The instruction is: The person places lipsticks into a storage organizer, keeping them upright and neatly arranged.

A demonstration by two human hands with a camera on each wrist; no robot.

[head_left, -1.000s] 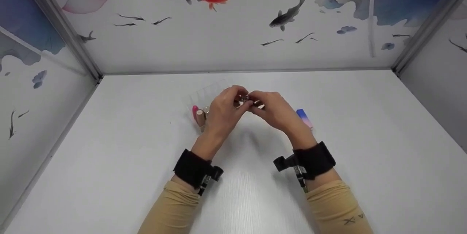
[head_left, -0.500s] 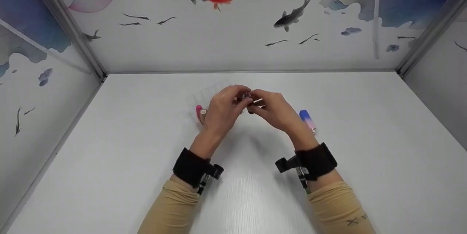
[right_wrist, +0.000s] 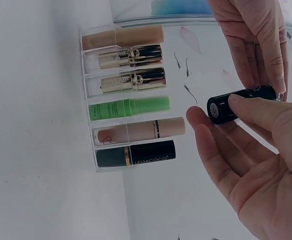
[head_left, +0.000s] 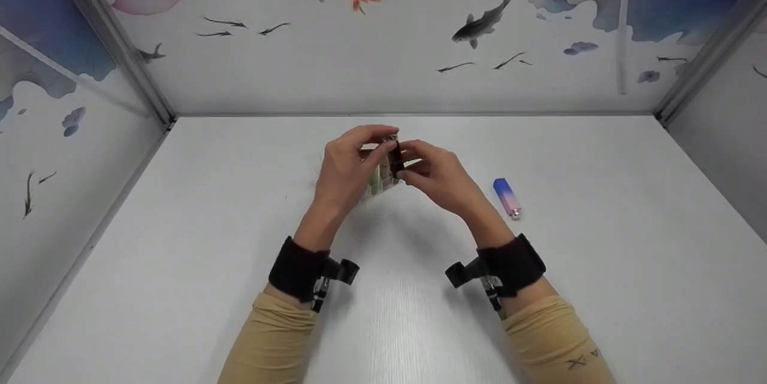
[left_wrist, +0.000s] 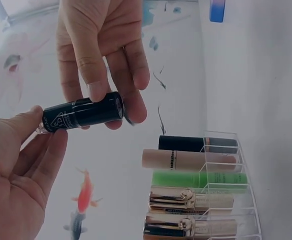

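Between both hands, above the white table, is a black lipstick tube [head_left: 395, 159] with white print and a clear, shiny end. It stands nearly upright in the head view. My left hand [head_left: 350, 162] pinches the shiny end with thumb and fingertips. Lower down, the thumb and fingers of my right hand [head_left: 446, 177] hold the tube near its flat base, which carries a round sticker in the right wrist view. Just beyond the tube stands a clear lipstick organizer [right_wrist: 92, 125] with several tubes upright in its slots, partly hidden by my left hand in the head view.
A blue-to-pink tube [head_left: 507, 198] lies on the table right of my right hand. In the organizer stand a green tube [right_wrist: 131, 107], a pinkish tube [right_wrist: 146, 129], a black one [right_wrist: 150, 152] and gold ones. Printed panels [head_left: 383, 72] wall the table.
The left hand has shifted left and up, and the black tube, earlier mostly hidden in the fingers, now shows along its length. The organizer's front row has come into view beneath the hands.
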